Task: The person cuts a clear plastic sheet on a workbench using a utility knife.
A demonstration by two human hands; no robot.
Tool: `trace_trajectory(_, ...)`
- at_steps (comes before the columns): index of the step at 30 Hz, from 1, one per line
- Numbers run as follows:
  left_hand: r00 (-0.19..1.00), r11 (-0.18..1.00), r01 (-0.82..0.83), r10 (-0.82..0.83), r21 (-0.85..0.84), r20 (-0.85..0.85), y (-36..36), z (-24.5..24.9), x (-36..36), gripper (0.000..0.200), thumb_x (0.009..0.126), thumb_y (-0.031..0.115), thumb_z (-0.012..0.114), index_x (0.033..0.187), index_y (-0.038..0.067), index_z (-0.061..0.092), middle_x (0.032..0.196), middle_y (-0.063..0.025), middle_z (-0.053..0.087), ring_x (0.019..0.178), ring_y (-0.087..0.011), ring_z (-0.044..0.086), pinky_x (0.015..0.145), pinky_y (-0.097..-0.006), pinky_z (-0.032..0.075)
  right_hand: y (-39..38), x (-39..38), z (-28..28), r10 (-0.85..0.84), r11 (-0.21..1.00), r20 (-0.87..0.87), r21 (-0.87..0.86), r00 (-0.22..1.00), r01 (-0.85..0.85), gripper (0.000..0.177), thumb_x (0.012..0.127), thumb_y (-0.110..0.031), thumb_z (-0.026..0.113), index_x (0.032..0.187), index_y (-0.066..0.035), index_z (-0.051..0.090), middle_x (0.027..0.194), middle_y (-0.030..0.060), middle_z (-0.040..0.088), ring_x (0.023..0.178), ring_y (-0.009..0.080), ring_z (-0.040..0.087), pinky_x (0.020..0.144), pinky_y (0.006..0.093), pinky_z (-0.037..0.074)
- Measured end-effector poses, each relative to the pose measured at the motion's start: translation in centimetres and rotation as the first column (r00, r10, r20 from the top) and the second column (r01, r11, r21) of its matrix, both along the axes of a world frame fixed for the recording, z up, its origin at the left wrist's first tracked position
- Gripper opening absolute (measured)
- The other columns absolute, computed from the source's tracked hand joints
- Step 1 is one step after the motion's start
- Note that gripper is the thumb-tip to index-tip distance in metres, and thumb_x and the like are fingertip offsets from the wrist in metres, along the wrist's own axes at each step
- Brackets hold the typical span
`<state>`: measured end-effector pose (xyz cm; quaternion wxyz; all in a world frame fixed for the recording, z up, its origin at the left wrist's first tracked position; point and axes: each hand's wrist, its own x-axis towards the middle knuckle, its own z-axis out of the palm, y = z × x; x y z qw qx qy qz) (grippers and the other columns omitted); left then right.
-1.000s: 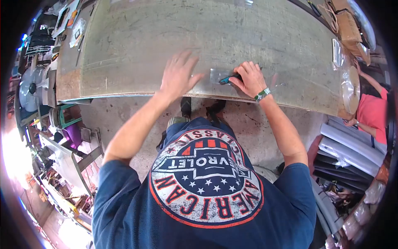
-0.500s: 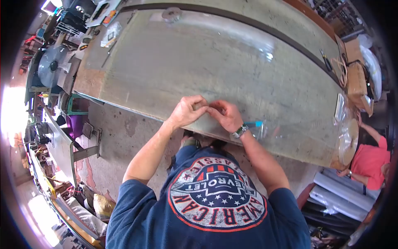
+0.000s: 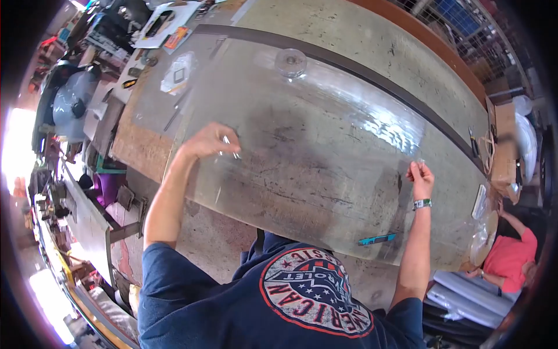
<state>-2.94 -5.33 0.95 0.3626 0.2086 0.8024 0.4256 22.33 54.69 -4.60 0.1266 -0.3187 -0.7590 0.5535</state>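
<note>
My left hand [image 3: 214, 141] is raised over the left part of the worktable [image 3: 279, 203], its fingers pinched on a clear plastic piece [image 3: 236, 155]. Far to the right, my right hand [image 3: 421, 176] pinches a bit of clear film [image 3: 421, 162] at its fingertips. Whether the two pieces are one sheet, I cannot tell. A blue cutter [image 3: 378, 239] lies near the front edge, below and left of my right hand. Toward the back of the table sits a roll of clear tape [image 3: 290, 63].
A person in a red shirt [image 3: 511, 256] is at the right end, beside a large clear roll [image 3: 482, 238]. Pliers [image 3: 474, 142] and a cardboard box [image 3: 504, 139] are at the right. A plastic bag [image 3: 179, 72] lies at the back left, and a fan [image 3: 75, 106] stands left.
My hands, which were together near the front edge, have moved far apart and forward over the table. The view has shifted, and the blue cutter now shows fully.
</note>
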Motion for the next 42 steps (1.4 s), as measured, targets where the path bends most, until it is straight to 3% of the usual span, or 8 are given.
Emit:
trace_trajectory(5, 0.949, 0.967, -0.213, 0.172, -0.136, -0.264, 1.5, -3.9, -13.3, 0.016, 0.088, 0.021, 0.08, 0.09, 0.006, 0.076, 0.075, 0.0031, 0.068, 0.067, -0.0047, 0.056, 0.06, -0.0238, 0.042, 2.9, -2.8, -1.6, -0.174, 0.984, 0.055, 0.055, 0.983, 0.171, 0.022, 0.097, -0.028, 0.074, 0.088, -0.008, 0.071, 0.075, -0.0007, 0.069, 0.063, 0.0079, 0.063, 0.055, 0.0239, 0.045)
trace_trajectory(10, 0.851, 0.948, -0.319, 0.291, 0.01, -0.438, 5.8, -6.5, -18.7, 0.02, 0.089, 0.022, 0.078, 0.09, 0.002, 0.074, 0.073, -0.0003, 0.067, 0.067, -0.0084, 0.058, 0.061, -0.0275, 0.045, 4.5, -5.2, -3.2, -0.29, 0.957, 0.11, 0.063, 0.951, 0.284, 0.021, 0.095, -0.025, 0.076, 0.088, -0.006, 0.072, 0.075, 0.0, 0.068, 0.06, 0.0083, 0.061, 0.053, 0.0237, 0.044)
trace_trajectory(15, 0.707, 0.901, -0.425, 0.271, -0.087, -0.653, 7.3, -9.6, -19.0, 0.031, 0.084, 0.03, 0.077, 0.096, 0.002, 0.076, 0.092, -0.0143, 0.074, 0.088, -0.0289, 0.071, 0.081, -0.0399, 0.054, 5.9, -5.5, -6.3, -0.304, 0.953, 0.134, 0.061, 0.943, 0.298, 0.022, 0.091, -0.024, 0.08, 0.095, -0.003, 0.073, 0.082, 0.0012, 0.071, 0.072, 0.0092, 0.064, 0.062, 0.026, 0.051)
trace_trajectory(16, 0.71, 0.888, -0.453, 0.302, -0.084, -0.637, 8.3, -8.4, -18.1, 0.03, 0.084, 0.03, 0.079, 0.095, 0.003, 0.076, 0.095, -0.0131, 0.073, 0.09, -0.0273, 0.07, 0.083, -0.0396, 0.054, 5.0, -6.0, -5.2, -0.314, 0.943, 0.255, 0.199, 0.915, 0.268, 0.024, 0.09, -0.023, 0.081, 0.098, -0.001, 0.074, 0.084, 0.0017, 0.072, 0.073, 0.0103, 0.064, 0.063, 0.0279, 0.052)
trace_trajectory(20, 0.631, 0.915, -0.401, 0.308, 0.04, -0.712, 7.7, -10.9, -18.4, 0.027, 0.089, 0.026, 0.079, 0.096, 0.0, 0.074, 0.097, -0.0145, 0.071, 0.093, -0.0287, 0.068, 0.087, -0.0393, 0.052, 5.0, -5.5, -5.8, -0.342, 0.937, 0.245, 0.16, 0.907, 0.31, 0.024, 0.093, -0.023, 0.078, 0.099, -0.001, 0.073, 0.083, 0.0013, 0.072, 0.07, 0.0098, 0.062, 0.062, 0.0285, 0.051)
trace_trajectory(26, 0.434, 0.872, -0.47, 0.367, 0.141, -0.823, 7.7, -11.4, -16.0, 0.031, 0.092, 0.024, 0.076, 0.114, 0.003, 0.075, 0.111, -0.0151, 0.071, 0.104, -0.0303, 0.064, 0.095, -0.0411, 0.048, 3.3, -5.1, -5.7, -0.565, 0.81, 0.043, 0.221, 0.824, 0.544, 0.026, 0.098, -0.019, 0.07, 0.113, 0.002, 0.07, 0.086, 0.0044, 0.071, 0.072, 0.0136, 0.064, 0.067, 0.03, 0.053)
trace_trajectory(32, 0.478, 0.866, -0.496, 0.334, 0.063, -0.812, 8.2, -10.7, -14.2, 0.027, 0.098, 0.024, 0.069, 0.117, 0.006, 0.076, 0.118, -0.0119, 0.069, 0.112, -0.03, 0.059, 0.104, -0.0426, 0.04, 3.6, -3.1, -9.4, -0.612, 0.736, -0.051, 0.329, 0.789, 0.592, 0.029, 0.098, -0.013, 0.062, 0.123, 0.001, 0.069, 0.109, 0.0172, 0.068, 0.099, 0.0291, 0.069, 0.089, 0.037, 0.054)
trace_trajectory(42, 0.425, 0.887, -0.462, 0.246, 0.025, -0.871, 8.1, -10.8, -14.0, 0.027, 0.099, 0.02, 0.065, 0.118, 0.004, 0.075, 0.123, -0.013, 0.067, 0.12, -0.0317, 0.053, 0.104, -0.0444, 0.041, 3.1, -2.7, -8.6, -0.492, 0.81, -0.03, 0.35, 0.87, 0.47, 0.028, 0.095, -0.001, 0.058, 0.115, -0.006, 0.076, 0.108, 0.0157, 0.066, 0.103, 0.0296, 0.066, 0.094, 0.0353, 0.051)
